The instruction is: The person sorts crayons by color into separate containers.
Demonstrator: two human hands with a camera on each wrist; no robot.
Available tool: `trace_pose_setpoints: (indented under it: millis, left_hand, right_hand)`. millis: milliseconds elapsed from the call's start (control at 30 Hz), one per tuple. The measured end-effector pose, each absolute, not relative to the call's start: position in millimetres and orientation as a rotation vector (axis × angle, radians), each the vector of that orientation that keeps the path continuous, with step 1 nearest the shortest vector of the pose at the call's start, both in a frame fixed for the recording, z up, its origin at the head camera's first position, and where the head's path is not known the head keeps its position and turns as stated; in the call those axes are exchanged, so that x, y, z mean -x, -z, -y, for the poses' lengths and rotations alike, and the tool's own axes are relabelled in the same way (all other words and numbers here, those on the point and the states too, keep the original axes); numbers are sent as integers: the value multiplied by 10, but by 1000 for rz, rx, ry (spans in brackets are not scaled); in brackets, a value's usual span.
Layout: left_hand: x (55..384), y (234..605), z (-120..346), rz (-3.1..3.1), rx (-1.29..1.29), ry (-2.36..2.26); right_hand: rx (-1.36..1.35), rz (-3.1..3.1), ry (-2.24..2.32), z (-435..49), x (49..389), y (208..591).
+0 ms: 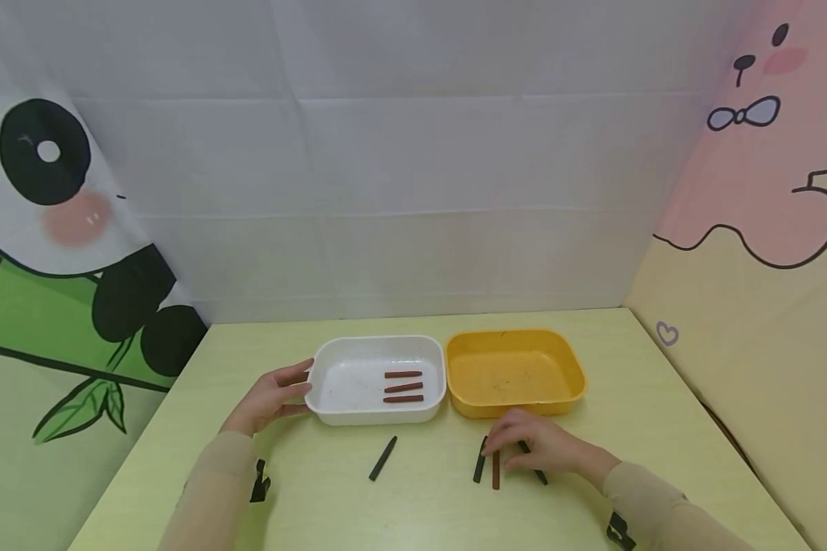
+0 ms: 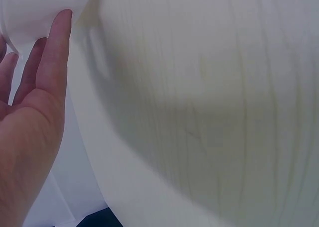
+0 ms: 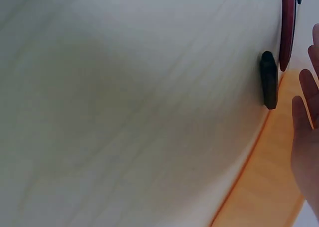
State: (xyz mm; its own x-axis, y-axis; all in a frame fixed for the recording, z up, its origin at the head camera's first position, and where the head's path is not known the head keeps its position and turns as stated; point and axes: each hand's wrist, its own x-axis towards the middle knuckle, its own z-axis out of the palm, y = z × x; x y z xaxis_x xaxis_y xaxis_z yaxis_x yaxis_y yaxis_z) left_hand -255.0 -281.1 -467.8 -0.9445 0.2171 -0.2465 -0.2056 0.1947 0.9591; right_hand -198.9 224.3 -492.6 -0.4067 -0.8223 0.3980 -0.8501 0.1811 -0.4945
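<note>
My left hand (image 1: 272, 394) touches the left side of the white tray (image 1: 344, 383) with straight fingers; the left wrist view shows the fingertips (image 2: 62, 25) against its wall. Three reddish-brown crayons, such as the middle one (image 1: 403, 387), lie inside that tray. My right hand (image 1: 540, 444), fingers loosely bent, hovers over crayons in front of the yellow tray (image 1: 465, 390). Below it are a black crayon (image 1: 478, 468), a reddish-brown crayon (image 1: 496, 473) and another black crayon (image 1: 540, 477), partly hidden by the hand. Nothing shows in its fingers in the right wrist view.
Another black crayon (image 1: 383, 458) lies at a slant on the pale wooden table (image 1: 427, 505), in front of the white tray. The two trays stand side by side. A white cloth (image 1: 413, 252) hangs behind, with printed panels at both sides.
</note>
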Motion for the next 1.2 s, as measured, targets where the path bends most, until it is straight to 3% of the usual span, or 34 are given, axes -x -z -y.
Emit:
trace_pose_setpoints:
  millis: [1200]
  left_hand:
    - [2545, 4663, 2812, -2133, -30, -1822]
  right_hand:
    - [-1765, 2417, -1023, -2178, 2094, 5098]
